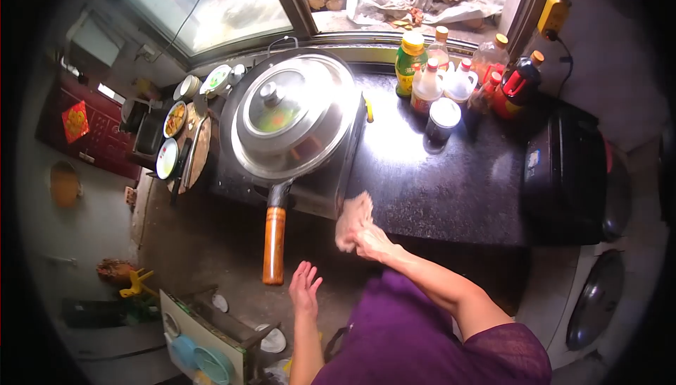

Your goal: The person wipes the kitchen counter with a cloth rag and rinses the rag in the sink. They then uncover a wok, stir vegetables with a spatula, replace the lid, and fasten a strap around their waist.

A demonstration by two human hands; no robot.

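Look to the front edge of the shiny black countertop [458,198] for the crumpled, pale pinkish cloth [353,219], just beside the near right corner of the boxy metal-sided stove [317,200]. Cannot tell whether wet or dry. Judge as light, soft and limp, not fragile, with little slip in a bunched grip; best to take hold of at the gathered near side, leaving the far part loose.

Closed in the right hand [375,243], with fingers bunched over that near side. Note the right forearm reaching forward and leftward from a bent elbow below the short purple sleeve [510,350]. At 7 o'clock from the cloth, find the left hand [305,288], open and empty, fingers slightly spread and pointing forward, below the orange-brown wooden pan handle [274,244].

Farther out, see at 11 o'clock the domed silver lid [320,135] with a glass centre; at 10, the round wooden board [200,154]; at 1, clustered capped bottles, including a green-and-yellow one [408,66]; near 2–3, the bulky black appliance [563,181].
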